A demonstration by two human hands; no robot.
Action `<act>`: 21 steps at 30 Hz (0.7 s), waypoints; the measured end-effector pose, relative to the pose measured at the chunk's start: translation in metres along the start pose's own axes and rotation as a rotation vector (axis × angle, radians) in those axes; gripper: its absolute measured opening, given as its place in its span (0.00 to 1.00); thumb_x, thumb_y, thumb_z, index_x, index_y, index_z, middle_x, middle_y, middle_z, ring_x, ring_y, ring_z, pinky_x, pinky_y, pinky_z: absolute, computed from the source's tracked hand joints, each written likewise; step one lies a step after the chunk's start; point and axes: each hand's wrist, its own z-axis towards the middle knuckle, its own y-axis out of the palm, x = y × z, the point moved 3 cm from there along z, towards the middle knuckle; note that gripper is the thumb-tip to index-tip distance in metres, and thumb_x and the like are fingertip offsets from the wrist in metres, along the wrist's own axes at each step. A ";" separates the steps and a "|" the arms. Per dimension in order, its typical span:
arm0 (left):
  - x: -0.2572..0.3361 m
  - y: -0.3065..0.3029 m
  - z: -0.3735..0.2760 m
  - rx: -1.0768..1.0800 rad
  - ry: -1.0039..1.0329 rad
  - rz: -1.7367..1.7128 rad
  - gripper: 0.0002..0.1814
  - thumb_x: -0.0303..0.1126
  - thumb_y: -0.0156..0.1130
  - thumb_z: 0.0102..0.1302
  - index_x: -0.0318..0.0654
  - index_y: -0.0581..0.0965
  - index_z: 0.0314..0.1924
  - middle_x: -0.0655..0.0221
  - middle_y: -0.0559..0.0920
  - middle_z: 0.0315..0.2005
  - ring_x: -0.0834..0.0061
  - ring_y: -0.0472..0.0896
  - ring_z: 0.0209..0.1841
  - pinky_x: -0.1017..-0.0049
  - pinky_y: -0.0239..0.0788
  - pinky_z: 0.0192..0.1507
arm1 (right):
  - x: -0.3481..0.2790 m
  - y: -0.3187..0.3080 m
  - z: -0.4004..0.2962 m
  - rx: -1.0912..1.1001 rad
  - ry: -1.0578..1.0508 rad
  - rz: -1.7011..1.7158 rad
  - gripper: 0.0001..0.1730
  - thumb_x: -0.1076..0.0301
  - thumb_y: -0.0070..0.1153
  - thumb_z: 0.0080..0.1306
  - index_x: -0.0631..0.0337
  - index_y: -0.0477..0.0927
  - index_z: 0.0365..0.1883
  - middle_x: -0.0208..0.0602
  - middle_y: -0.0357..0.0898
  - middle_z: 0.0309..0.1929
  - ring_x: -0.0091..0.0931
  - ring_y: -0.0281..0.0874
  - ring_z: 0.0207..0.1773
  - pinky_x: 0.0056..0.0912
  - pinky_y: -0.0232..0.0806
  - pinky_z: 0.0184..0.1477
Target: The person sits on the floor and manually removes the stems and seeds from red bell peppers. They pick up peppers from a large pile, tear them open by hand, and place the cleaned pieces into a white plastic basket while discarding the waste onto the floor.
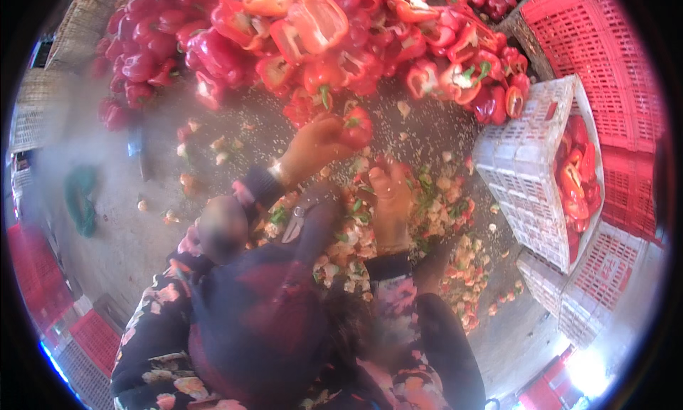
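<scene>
My left hand [315,146] grips a whole red bell pepper [357,128] whose green stem faces up. Close by on the right, my right hand [390,196] is curled above a heap of pepper cores and seeds [355,239]. Something red shows at its fingertips, but blur hides whether it is held. Ahead of both hands rises a large pile of red bell peppers [213,52], some whole and some cut open with pale insides showing. Seeds and loose pepper cores [221,149] are scattered over the floor around the hands.
On the right, a white plastic crate [517,170] lies tipped on its side, with red pepper pieces [576,183] inside. Another white crate [603,276] and red crates [592,52] stand by it. A green mesh bundle [81,199] lies on the concrete floor [128,250] at left.
</scene>
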 end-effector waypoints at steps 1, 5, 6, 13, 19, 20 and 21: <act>0.013 0.010 -0.011 -0.067 -0.032 -0.159 0.16 0.31 0.74 0.60 0.34 0.84 0.47 0.62 0.80 0.46 0.65 0.81 0.47 0.65 0.74 0.51 | -0.012 0.010 -0.002 -0.001 0.057 0.181 0.27 0.52 0.53 0.79 0.68 0.76 0.63 0.38 0.83 0.54 0.31 0.82 0.55 0.36 0.77 0.55; 0.074 0.030 -0.026 -0.300 -0.055 -0.254 0.28 0.36 0.77 0.60 0.34 0.78 0.58 0.60 0.81 0.47 0.65 0.82 0.49 0.66 0.74 0.53 | 0.025 -0.034 0.022 -0.176 0.004 0.045 0.36 0.44 0.45 0.79 0.65 0.68 0.72 0.42 0.78 0.61 0.34 0.79 0.61 0.42 0.74 0.62; 0.079 0.029 -0.025 -0.273 -0.161 -0.446 0.31 0.38 0.78 0.60 0.34 0.77 0.60 0.60 0.82 0.47 0.65 0.82 0.49 0.66 0.74 0.53 | 0.012 -0.028 0.022 -0.183 -0.047 -0.014 0.36 0.45 0.46 0.78 0.64 0.67 0.73 0.41 0.78 0.61 0.34 0.79 0.60 0.41 0.74 0.62; 0.057 0.038 -0.023 -0.339 -0.073 -0.283 0.36 0.38 0.77 0.65 0.35 0.73 0.69 0.66 0.81 0.57 0.70 0.76 0.61 0.66 0.68 0.65 | -0.026 -0.002 0.006 -0.112 -0.067 -0.040 0.37 0.54 0.60 0.72 0.67 0.69 0.73 0.39 0.77 0.60 0.28 0.77 0.58 0.34 0.72 0.59; 0.090 0.029 -0.032 -0.614 -0.320 -0.719 0.31 0.38 0.74 0.67 0.36 0.75 0.66 0.67 0.79 0.57 0.72 0.74 0.62 0.66 0.66 0.68 | -0.039 0.000 0.003 -0.291 -0.096 -0.126 0.60 0.23 0.65 0.59 0.70 0.72 0.70 0.42 0.77 0.62 0.32 0.75 0.65 0.38 0.66 0.69; 0.081 0.036 -0.036 -0.660 -0.311 -0.722 0.30 0.38 0.74 0.67 0.37 0.75 0.66 0.68 0.79 0.57 0.72 0.75 0.61 0.67 0.66 0.67 | -0.037 -0.004 0.002 -0.315 -0.067 -0.093 0.60 0.23 0.65 0.59 0.70 0.72 0.71 0.42 0.77 0.62 0.32 0.75 0.64 0.38 0.66 0.69; 0.082 0.043 -0.035 -0.634 -0.267 -0.703 0.29 0.37 0.74 0.67 0.36 0.75 0.64 0.68 0.80 0.55 0.73 0.76 0.58 0.68 0.69 0.64 | -0.035 -0.012 0.001 -0.325 -0.042 -0.065 0.60 0.23 0.64 0.59 0.70 0.71 0.71 0.41 0.77 0.62 0.31 0.75 0.64 0.38 0.67 0.69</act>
